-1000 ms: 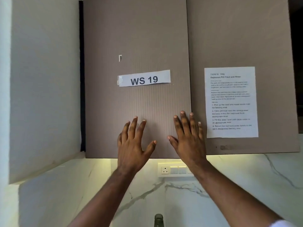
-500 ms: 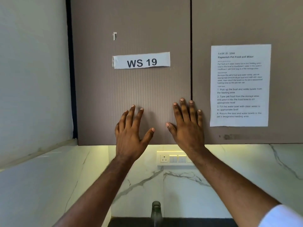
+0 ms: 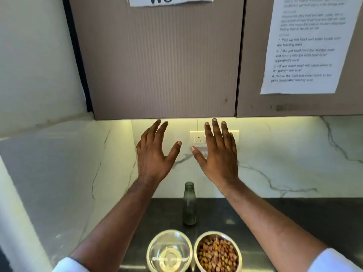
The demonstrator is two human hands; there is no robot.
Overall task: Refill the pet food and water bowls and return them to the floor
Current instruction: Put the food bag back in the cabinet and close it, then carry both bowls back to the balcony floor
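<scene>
Both bowls judged filled: water bowl [image 3: 169, 251] left, kibble bowl [image 3: 218, 252] right on near tabletop [image 3: 284, 216]; left hand [image 3: 155, 154], right hand [image 3: 218, 156] raised, fingers spread wide, empty; lifting to floor is called for.

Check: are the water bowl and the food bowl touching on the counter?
Cannot tell. The head view shows the water bowl and food bowl side by side, rims very close, with a thin dark line between them that could be a gap or shadow.
</scene>
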